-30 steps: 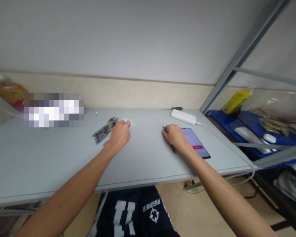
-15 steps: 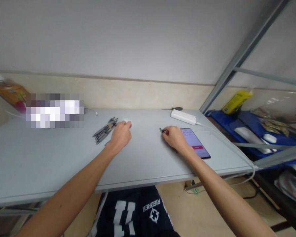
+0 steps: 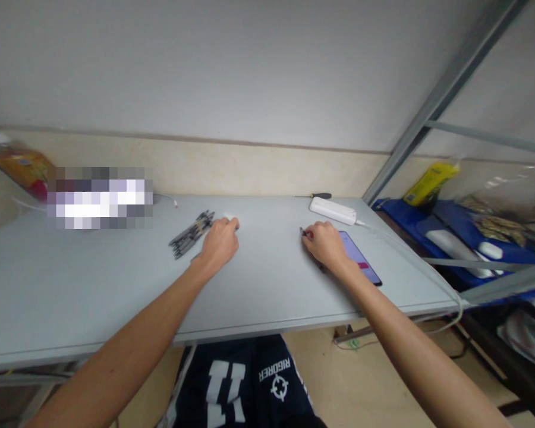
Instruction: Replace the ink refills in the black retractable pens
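My left hand (image 3: 222, 241) rests on the grey desk (image 3: 258, 291) with its fingers curled down around a slim dark pen. Most of that pen is hidden; only a small end shows by the wrist. Close beside it on the left lies a bunch of dark pens (image 3: 191, 235), side by side and slanted. My right hand (image 3: 327, 242) is closed on another dark pen (image 3: 302, 231), whose one end sticks out past the fingertips and the other below the palm. Under and behind this hand lies a phone (image 3: 370, 270) with its screen lit, partly covered by hand and wrist.
A white power strip (image 3: 333, 211) with a cable and a screwdriver (image 3: 321, 195) lie near the wall. Left are an orange-filled bottle (image 3: 24, 166) and a blurred-out patch. At right, beyond a metal frame (image 3: 446, 95), a yellow packet (image 3: 431, 183) lies on a blue surface.
My right hand has moved slightly right with the pen, covering more of the phone. My left hand and the bunch of pens look unmoved.
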Tool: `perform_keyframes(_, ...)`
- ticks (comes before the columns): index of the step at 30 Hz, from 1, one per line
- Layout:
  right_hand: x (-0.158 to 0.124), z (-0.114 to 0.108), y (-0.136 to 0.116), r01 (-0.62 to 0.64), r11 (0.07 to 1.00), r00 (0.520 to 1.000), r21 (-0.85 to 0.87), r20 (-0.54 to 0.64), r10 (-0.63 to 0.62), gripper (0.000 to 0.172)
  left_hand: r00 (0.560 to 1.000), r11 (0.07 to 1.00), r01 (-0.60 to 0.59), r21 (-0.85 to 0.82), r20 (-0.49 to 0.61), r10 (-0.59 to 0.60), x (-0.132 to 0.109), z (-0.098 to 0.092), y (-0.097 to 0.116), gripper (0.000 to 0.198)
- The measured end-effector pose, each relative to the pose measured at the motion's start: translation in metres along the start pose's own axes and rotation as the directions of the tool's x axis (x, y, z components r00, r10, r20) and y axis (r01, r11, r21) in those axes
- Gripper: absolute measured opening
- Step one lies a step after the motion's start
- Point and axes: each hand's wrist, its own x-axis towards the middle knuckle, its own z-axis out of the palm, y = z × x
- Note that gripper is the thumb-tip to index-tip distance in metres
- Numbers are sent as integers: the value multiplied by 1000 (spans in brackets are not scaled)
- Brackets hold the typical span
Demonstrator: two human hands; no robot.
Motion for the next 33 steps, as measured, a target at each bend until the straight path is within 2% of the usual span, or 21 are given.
perform_keyframes(21,-2,-7,22,-51,998,998,-49,30,53,27,1000,1000,-20,19,-7,20,-1,-1,0,30)
perform_keyframes(33,-5,-6,18,-65,996,998,-53,-17,64,34,999,999,-31,23,-36,31,0,1,0,28)
